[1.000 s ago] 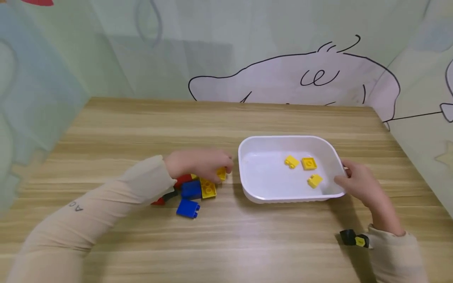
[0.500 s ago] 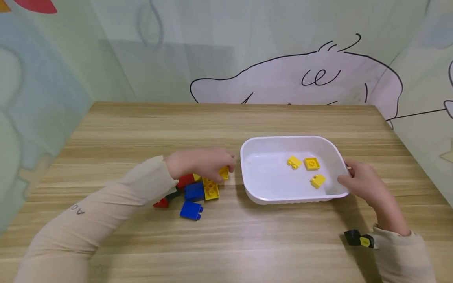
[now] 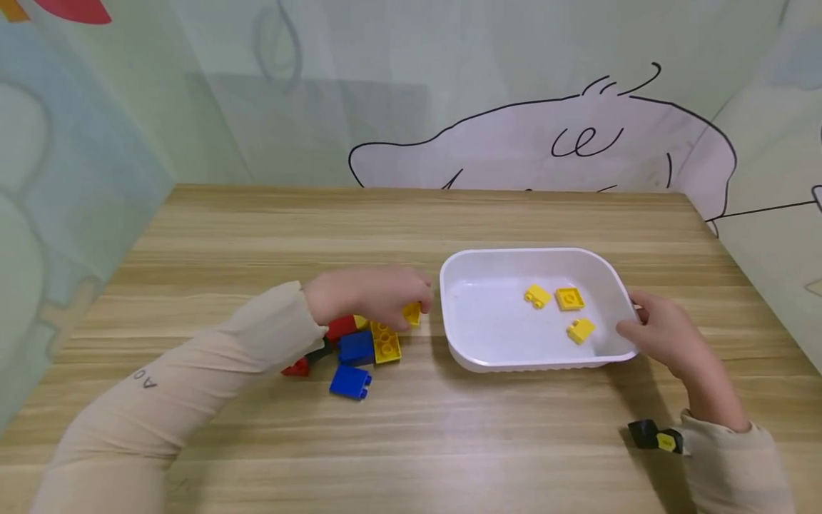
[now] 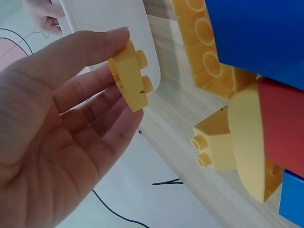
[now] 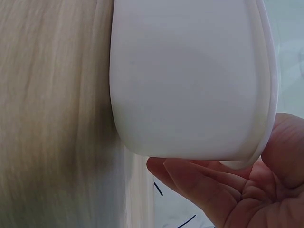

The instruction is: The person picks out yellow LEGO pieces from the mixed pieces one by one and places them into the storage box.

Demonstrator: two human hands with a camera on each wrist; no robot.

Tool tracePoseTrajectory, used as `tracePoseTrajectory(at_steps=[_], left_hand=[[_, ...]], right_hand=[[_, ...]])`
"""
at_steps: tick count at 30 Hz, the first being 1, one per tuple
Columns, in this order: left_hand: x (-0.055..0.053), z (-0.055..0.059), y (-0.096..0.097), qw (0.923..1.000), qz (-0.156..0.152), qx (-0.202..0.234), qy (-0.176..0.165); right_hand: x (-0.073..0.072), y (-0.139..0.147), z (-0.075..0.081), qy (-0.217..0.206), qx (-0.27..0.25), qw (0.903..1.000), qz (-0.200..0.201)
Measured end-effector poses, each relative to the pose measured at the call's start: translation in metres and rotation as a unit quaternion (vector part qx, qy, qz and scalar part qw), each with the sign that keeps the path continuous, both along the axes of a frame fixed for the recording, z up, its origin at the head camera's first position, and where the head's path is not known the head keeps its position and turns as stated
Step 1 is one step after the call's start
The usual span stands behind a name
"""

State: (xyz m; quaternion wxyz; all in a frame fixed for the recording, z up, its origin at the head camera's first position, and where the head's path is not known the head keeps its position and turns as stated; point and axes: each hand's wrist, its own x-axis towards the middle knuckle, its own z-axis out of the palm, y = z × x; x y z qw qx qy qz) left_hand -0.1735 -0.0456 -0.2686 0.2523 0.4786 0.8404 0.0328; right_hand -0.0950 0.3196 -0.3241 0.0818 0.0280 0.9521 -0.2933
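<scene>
Our left hand (image 3: pixel 369 291) pinches a yellow two-stud brick (image 4: pixel 130 80); our right hand (image 3: pixel 668 339) grips a white tub (image 3: pixel 488 321); sleeve lettering (image 3: pixel 148 383) is unclear.

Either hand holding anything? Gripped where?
Left hand: small yellow plastic two-stud brick, pinched at opposite ends, studs uncovered. Right hand: white rounded-rectangular plastic tub, held by the rim at its right end.
</scene>
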Motion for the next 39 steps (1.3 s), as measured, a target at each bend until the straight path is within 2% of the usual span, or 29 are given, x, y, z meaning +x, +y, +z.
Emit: tracePoseTrajectory(at_steps=[8,16,22,39], left_hand=[[0.003,0.003,0.001,1.0000,-0.001,-0.003,0.000],[0.005,0.009,0.004,0.9996,-0.022,0.017,0.003],[0.008,0.013,0.006,0.9998,-0.015,0.012,0.005],[0.011,0.024,0.019,0.9977,-0.047,0.034,0.035]], right_hand=[[0.000,0.001,-0.001,0.000,-0.004,1.0000,0.000],[0.001,0.000,0.000,0.001,-0.004,1.0000,0.000],[0.001,0.000,0.000,-0.001,-0.006,1.0000,0.001],[0.001,0.001,-0.001,-0.003,-0.005,1.0000,0.004]])
